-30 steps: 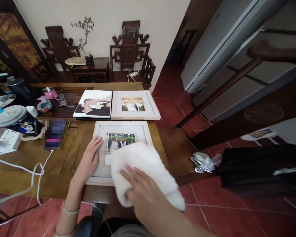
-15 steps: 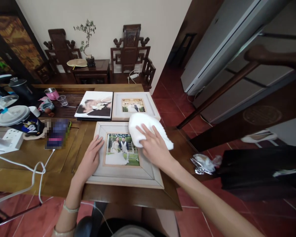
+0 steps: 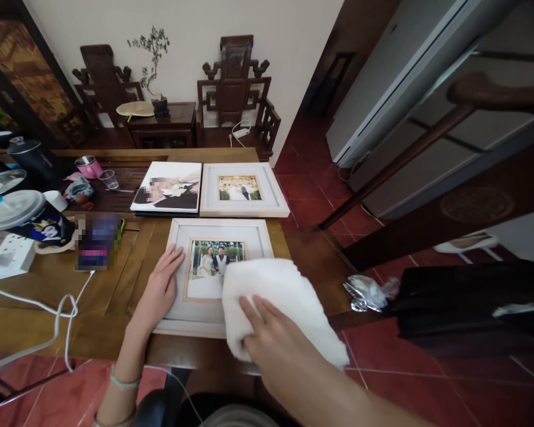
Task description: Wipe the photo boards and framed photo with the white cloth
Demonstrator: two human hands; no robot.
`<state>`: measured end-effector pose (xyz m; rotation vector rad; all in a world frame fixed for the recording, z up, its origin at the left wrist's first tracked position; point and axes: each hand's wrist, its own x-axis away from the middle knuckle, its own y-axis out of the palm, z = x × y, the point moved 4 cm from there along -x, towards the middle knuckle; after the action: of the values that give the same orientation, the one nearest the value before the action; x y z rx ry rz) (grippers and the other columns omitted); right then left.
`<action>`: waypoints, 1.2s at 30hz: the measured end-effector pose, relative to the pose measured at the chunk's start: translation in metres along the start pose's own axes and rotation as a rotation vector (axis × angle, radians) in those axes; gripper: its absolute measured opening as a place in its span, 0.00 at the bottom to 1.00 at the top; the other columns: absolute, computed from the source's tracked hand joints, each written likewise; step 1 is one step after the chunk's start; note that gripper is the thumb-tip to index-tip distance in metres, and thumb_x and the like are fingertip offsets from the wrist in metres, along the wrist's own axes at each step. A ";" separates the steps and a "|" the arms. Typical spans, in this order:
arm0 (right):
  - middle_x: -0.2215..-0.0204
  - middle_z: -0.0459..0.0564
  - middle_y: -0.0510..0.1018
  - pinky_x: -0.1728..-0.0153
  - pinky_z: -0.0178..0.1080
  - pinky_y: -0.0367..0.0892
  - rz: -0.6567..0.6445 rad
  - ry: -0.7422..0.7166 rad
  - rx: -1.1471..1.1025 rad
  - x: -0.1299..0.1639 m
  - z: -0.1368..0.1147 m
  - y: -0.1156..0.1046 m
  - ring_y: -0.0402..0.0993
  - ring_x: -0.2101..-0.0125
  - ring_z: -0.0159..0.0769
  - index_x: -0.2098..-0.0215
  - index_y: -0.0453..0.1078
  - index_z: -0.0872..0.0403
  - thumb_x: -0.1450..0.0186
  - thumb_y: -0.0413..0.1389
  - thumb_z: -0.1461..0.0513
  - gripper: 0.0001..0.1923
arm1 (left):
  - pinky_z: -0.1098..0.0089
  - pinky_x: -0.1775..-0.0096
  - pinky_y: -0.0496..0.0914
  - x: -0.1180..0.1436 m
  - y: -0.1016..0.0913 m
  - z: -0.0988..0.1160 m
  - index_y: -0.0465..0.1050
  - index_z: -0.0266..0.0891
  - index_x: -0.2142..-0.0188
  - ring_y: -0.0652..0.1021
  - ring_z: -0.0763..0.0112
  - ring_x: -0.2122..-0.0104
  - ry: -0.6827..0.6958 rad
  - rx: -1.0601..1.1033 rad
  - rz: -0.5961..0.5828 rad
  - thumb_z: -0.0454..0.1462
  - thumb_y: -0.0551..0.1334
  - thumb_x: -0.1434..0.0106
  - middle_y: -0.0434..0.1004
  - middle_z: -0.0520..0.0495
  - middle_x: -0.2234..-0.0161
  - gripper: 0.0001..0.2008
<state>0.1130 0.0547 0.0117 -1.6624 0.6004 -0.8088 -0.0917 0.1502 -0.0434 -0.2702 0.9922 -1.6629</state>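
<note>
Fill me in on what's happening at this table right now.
A person is wiping a framed wedding photo that lies flat on a wooden table. The left hand rests flat on the frame's left border, while the right hand presses a white cloth over its lower right part. Two more pictures lie just beyond it.

The right hand presses flat on a cloth lying over the near right corner of a picture frame on the table. Left of that grip, the left hand rests on the frame's left edge. Behind the cloth lie a second frame and, to its left, a photo album.
</note>
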 end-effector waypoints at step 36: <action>0.38 0.68 0.59 0.37 0.54 0.49 0.288 -0.070 -0.148 -0.089 0.059 0.008 0.51 0.36 0.54 0.56 0.74 0.64 0.44 0.51 0.72 0.18 | 0.51 0.36 0.52 0.002 0.002 -0.002 0.60 0.37 0.38 0.54 0.63 0.35 0.003 -0.020 -0.042 0.28 0.46 0.34 0.60 0.41 0.38 0.25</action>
<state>0.1024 0.1555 -0.0210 -1.6808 0.8442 -0.5060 -0.0926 0.1497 -0.0466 -0.3040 1.0114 -1.6929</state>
